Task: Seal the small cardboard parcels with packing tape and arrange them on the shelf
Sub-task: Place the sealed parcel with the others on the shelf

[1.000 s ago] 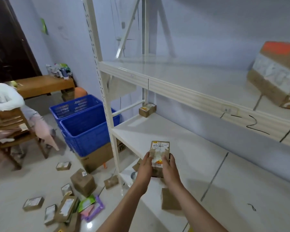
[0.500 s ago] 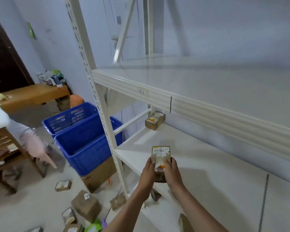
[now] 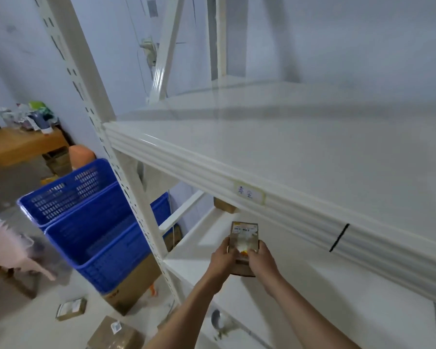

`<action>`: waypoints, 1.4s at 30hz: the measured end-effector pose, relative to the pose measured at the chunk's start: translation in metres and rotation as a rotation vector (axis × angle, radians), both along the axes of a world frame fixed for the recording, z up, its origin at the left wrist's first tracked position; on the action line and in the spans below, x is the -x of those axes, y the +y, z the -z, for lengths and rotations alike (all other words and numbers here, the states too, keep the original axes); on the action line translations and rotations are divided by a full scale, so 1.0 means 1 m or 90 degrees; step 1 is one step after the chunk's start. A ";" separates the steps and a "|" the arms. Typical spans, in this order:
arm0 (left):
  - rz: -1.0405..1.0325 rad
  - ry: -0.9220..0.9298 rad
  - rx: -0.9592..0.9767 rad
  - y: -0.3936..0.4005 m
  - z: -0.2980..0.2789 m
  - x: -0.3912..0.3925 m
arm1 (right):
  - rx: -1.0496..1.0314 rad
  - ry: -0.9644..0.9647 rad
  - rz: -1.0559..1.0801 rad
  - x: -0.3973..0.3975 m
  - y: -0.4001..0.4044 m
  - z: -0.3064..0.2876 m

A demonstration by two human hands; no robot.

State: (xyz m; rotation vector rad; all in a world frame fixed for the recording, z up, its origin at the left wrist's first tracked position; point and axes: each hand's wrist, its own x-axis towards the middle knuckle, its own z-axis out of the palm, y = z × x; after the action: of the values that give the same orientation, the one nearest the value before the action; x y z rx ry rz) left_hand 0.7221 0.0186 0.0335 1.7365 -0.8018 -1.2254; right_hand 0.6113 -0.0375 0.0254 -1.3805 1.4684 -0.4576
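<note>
A small taped cardboard parcel [image 3: 244, 238] with a white label is held upright between both hands, just above the middle shelf board [image 3: 312, 285] near its left end. My left hand [image 3: 223, 258] grips its left side and my right hand [image 3: 261, 260] grips its right side. Another small parcel [image 3: 223, 206] sits at the back left of that shelf, mostly hidden by the front beam of the upper shelf [image 3: 287, 205].
The white rack post [image 3: 126, 187] stands left of my hands. Two blue crates [image 3: 93, 222] sit on a cardboard box [image 3: 134, 285] beside the rack. Loose parcels [image 3: 71, 308] lie on the floor. A seated person [image 3: 8, 245] and a wooden table [image 3: 20, 144] are at the left.
My view has swung closer to the rack and to the left. Both hands have carried the parcel further in over the middle shelf, toward the parcel at the back.
</note>
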 end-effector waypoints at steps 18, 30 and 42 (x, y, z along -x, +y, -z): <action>0.413 -0.352 0.088 -0.056 0.032 -0.091 | 0.084 0.220 0.054 -0.053 -0.004 0.017; 0.570 -0.573 0.248 -0.055 0.053 -0.099 | 0.165 0.454 -0.090 -0.052 0.017 0.035; 0.536 -0.736 0.180 -0.128 0.058 -0.107 | 0.150 0.470 -0.127 -0.080 -0.060 0.033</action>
State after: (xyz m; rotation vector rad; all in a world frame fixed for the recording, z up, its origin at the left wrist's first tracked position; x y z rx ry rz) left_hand 0.8293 -0.1091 -0.0244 1.8252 -2.4146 -0.3652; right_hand 0.6918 -0.0972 -0.0073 -1.9927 1.8640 0.0300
